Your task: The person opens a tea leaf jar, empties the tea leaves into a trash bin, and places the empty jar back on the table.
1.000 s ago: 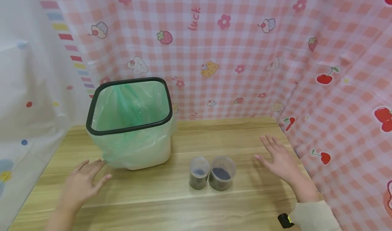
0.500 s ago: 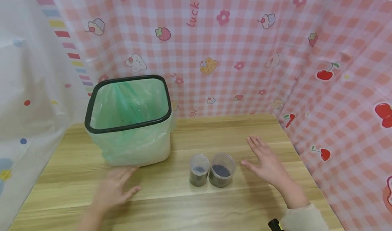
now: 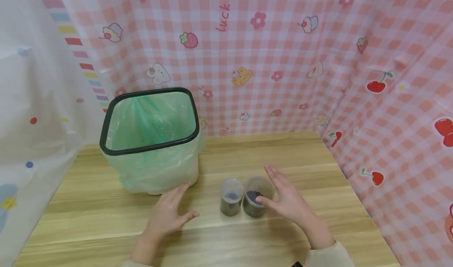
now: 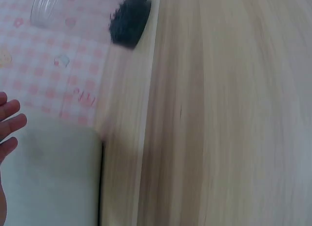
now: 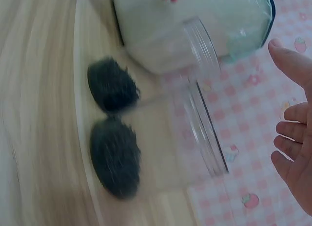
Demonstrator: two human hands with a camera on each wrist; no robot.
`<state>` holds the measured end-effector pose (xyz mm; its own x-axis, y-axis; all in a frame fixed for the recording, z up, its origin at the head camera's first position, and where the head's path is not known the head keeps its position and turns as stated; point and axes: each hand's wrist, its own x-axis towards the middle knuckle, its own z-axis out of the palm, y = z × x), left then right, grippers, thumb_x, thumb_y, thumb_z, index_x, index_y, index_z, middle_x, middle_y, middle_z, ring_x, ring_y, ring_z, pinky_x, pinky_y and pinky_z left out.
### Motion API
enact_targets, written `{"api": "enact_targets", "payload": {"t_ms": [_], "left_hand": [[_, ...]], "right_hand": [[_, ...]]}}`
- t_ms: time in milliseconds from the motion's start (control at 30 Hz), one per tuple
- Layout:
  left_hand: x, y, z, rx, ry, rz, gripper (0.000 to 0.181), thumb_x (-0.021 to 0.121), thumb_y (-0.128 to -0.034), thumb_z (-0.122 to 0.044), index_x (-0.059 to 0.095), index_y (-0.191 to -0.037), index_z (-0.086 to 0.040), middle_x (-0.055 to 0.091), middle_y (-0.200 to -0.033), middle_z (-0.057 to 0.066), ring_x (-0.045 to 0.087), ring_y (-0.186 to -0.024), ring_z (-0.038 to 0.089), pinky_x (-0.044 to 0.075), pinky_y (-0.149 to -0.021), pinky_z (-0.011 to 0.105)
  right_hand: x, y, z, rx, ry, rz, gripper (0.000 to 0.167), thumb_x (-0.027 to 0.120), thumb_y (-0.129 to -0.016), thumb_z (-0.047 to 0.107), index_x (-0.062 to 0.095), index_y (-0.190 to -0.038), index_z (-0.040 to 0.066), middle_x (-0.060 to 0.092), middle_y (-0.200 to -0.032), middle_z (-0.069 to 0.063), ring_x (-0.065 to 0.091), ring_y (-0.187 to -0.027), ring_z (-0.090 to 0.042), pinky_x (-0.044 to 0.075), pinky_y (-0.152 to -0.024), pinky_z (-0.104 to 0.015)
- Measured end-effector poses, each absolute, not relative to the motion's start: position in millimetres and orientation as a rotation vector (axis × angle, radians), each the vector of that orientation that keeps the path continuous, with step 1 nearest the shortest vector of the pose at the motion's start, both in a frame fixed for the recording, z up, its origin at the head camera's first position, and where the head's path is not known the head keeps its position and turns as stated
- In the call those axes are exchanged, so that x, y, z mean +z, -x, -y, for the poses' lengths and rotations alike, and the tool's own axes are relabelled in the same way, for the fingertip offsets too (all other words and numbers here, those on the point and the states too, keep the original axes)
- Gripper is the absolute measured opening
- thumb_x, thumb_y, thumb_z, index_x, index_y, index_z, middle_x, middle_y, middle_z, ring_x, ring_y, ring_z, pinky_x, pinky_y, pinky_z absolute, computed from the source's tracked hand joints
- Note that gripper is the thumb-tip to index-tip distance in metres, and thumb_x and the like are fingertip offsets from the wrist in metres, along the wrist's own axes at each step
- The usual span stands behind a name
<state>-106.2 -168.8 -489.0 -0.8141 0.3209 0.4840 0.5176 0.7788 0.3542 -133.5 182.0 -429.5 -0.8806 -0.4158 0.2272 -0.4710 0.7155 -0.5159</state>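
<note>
Two clear plastic jars stand upright side by side on the table in the head view, a narrower jar [image 3: 231, 207] on the left and a wider jar [image 3: 250, 210] on the right. Dark, bristly-looking matter fills the bottom of each; the right wrist view shows it blurred. My right hand [image 3: 291, 201] hovers at the wider jar's right side, its thumb overlapping that jar in the head view and its fingers extended. In the right wrist view the fingers [image 5: 292, 131] are apart from the jars. My left hand [image 3: 166, 216], thumb spread, is left of the narrower jar and holds nothing.
A bin [image 3: 177, 176] with a black rim and a pale green liner bag stands at the back left, just beyond my left hand. Pink checked cloth [image 3: 219, 62] hangs behind and to the right of the wooden table [image 3: 106, 227]. White sheeting [image 3: 42, 86] hangs at left.
My left hand has moved right, from the bin's left side to in front of it. My right hand has moved left, up to the wider jar. The jars and bin stay in place.
</note>
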Motion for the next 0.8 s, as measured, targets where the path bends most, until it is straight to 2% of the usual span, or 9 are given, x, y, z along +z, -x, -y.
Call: {"api": "enact_targets", "payload": {"t_ms": [200, 500, 633, 800], "left_hand": [[-491.5, 109.0, 145.2, -0.793, 0.531, 2.676, 0.089, 0.072, -0.0683, -0.057, 0.045, -0.136, -0.007, 0.052, -0.132, 0.014, 0.048, -0.12, 0.032, 0.038, -0.098, 0.048], [-495.8, 116.5, 107.5, -1.034, 0.428, 2.643, 0.094, 0.083, -0.061, -0.045, 0.043, -0.138, -0.008, 0.047, -0.136, 0.014, 0.045, -0.124, 0.035, 0.037, -0.099, 0.051], [-498.4, 119.6, 94.6, -1.116, 0.403, 2.676, 0.098, 0.083, -0.0596, -0.047, 0.039, -0.14, -0.013, 0.045, -0.139, 0.012, 0.043, -0.126, 0.033, 0.038, -0.099, 0.05], [-505.3, 120.1, 80.6, -1.267, 0.402, 2.672, 0.102, 0.081, -0.0587, -0.055, 0.037, -0.141, -0.012, 0.042, -0.141, 0.012, 0.04, -0.128, 0.031, 0.038, -0.099, 0.05]], "right_hand": [[-431.7, 130.9, -156.2, 0.955, -0.769, 2.843, 0.095, 0.067, -0.078, 0.054, 0.022, -0.148, 0.008, 0.023, -0.151, -0.013, 0.026, -0.135, -0.037, 0.028, -0.103, -0.057], [-434.9, 128.6, -137.0, 0.973, -0.784, 2.812, 0.091, 0.073, -0.076, 0.045, 0.029, -0.145, 0.005, 0.029, -0.148, -0.017, 0.031, -0.132, -0.04, 0.033, -0.098, -0.06], [-435.4, 129.3, -127.4, 0.986, -0.841, 2.794, 0.091, 0.074, -0.076, 0.043, 0.03, -0.144, 0.003, 0.031, -0.146, -0.02, 0.031, -0.131, -0.042, 0.034, -0.097, -0.061], [-437.1, 129.7, -116.1, 0.988, -0.847, 2.818, 0.091, 0.075, -0.075, 0.043, 0.032, -0.142, 0.0, 0.033, -0.145, -0.02, 0.033, -0.129, -0.042, 0.038, -0.096, -0.056]]}}
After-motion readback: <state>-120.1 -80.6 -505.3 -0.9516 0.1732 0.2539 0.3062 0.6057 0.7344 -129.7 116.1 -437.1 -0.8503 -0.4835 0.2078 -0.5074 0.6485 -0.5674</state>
